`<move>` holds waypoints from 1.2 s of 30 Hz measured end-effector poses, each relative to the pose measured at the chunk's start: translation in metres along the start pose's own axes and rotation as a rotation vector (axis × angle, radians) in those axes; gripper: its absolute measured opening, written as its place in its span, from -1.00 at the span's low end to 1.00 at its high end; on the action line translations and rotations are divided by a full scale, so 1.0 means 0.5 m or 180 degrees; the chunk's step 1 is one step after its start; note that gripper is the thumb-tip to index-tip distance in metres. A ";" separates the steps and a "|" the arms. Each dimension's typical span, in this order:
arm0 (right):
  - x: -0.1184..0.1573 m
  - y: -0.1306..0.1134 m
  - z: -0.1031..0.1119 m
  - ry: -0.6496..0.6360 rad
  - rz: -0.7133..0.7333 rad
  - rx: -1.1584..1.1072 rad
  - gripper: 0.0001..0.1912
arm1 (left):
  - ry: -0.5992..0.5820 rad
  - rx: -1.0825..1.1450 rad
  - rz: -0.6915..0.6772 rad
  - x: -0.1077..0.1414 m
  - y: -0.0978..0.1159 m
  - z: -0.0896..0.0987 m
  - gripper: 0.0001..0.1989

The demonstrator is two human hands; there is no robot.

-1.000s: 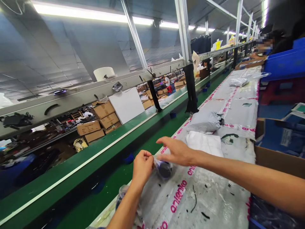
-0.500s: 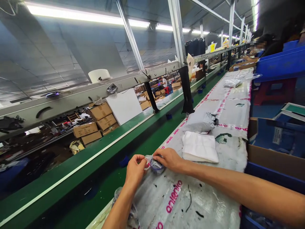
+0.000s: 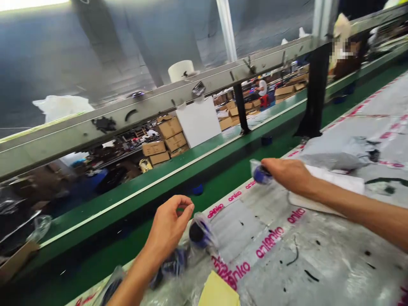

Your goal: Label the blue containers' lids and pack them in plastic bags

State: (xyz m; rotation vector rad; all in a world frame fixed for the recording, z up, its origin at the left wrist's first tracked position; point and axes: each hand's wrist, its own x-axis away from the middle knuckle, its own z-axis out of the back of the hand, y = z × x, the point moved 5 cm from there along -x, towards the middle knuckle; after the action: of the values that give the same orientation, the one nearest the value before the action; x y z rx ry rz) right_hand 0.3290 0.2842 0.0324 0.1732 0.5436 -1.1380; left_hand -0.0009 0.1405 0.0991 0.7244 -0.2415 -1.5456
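My right hand [image 3: 287,176] is closed on a small round blue item in a clear plastic bag [image 3: 261,174], over the plastic-covered table's edge. What the item is cannot be made out. Close to the table's near-left edge hovers my left hand [image 3: 168,225], loosely curled, with a gap between thumb and fingers and nothing seen in it. Just right of it lies another blue and dark bagged round item [image 3: 199,233]. More bagged blue items [image 3: 174,263] rest behind my left wrist, partly hidden by it.
A folded white sheet [image 3: 334,178] lies under my right forearm, with a grey plastic bag [image 3: 334,153] beyond it. Yellow paper [image 3: 219,291] is at the near edge. A green conveyor belt [image 3: 153,208] runs alongside, carrying a blue piece [image 3: 197,189]. A black-wrapped post [image 3: 314,93] stands beyond.
My hands, formerly together at the bagged item, have moved apart. The right carries it farther off to the right; the left has let go. The view has turned left and down.
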 end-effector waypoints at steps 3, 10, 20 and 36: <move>-0.002 0.071 -0.011 0.0021 0.0006 0.0101 -0.79 | 0.0010 -0.0584 0.0050 0.051 -0.042 0.087 -0.76; 0.022 0.078 -0.014 0.0438 0.0137 0.0149 -0.63 | -0.1037 -0.0943 0.0156 0.164 -0.116 0.098 -0.06; 0.096 -0.451 -0.086 -0.2017 0.1467 -0.2363 -0.35 | -0.1017 -0.1672 0.0188 0.193 -0.093 -0.059 -0.11; 0.028 -0.410 -0.157 -0.2215 -0.0546 -0.3617 -0.46 | -0.0505 -0.2249 -0.0624 0.199 -0.079 -0.115 -0.38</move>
State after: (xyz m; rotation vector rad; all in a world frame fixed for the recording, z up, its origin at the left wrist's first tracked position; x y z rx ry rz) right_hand 0.1243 0.2174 -0.0133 -1.2227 0.5002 -0.8256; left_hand 0.0048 0.0662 0.0030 0.0676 0.2643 -1.7251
